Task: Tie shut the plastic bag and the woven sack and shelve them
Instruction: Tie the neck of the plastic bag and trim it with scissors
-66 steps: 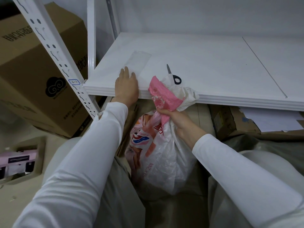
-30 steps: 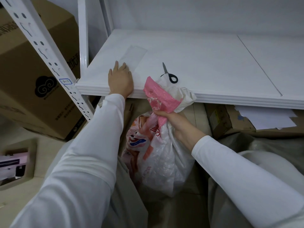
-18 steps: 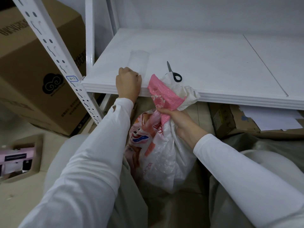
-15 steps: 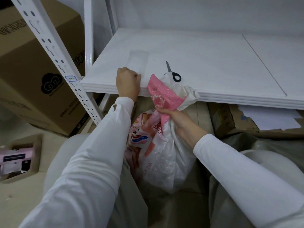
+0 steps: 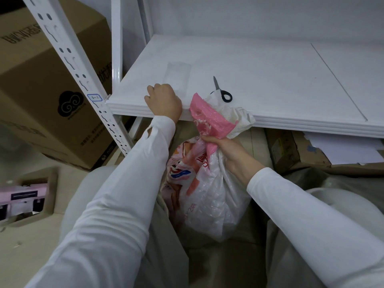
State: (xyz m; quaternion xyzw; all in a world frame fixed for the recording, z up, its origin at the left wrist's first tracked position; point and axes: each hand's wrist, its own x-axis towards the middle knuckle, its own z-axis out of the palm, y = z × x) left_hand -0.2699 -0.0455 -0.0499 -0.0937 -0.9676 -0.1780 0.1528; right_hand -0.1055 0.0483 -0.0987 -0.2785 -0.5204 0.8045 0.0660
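Observation:
A white woven sack (image 5: 209, 200) with pink and red print stands on the floor between my knees, under the shelf edge. My right hand (image 5: 223, 145) grips its gathered neck, and the loose pink-and-white top (image 5: 212, 119) sticks up against the front of the white shelf (image 5: 270, 84). My left hand (image 5: 164, 100) rests on the shelf's front left corner. Its fingers are curled over the near end of a flat clear plastic strip (image 5: 178, 74). The fingertips are hidden under the hand.
Black-handled scissors (image 5: 222, 90) lie on the shelf just behind the sack top. A perforated white upright (image 5: 68, 59) and a large cardboard box (image 5: 41, 84) stand at left. Flattened cardboard and paper (image 5: 324, 150) lie under the shelf at right. A small box (image 5: 22, 198) sits on the floor at left.
My left hand lay flat on the shelf over the strip's near end; its fingers have since curled into a fist there. My right hand kept its grip on the sack neck.

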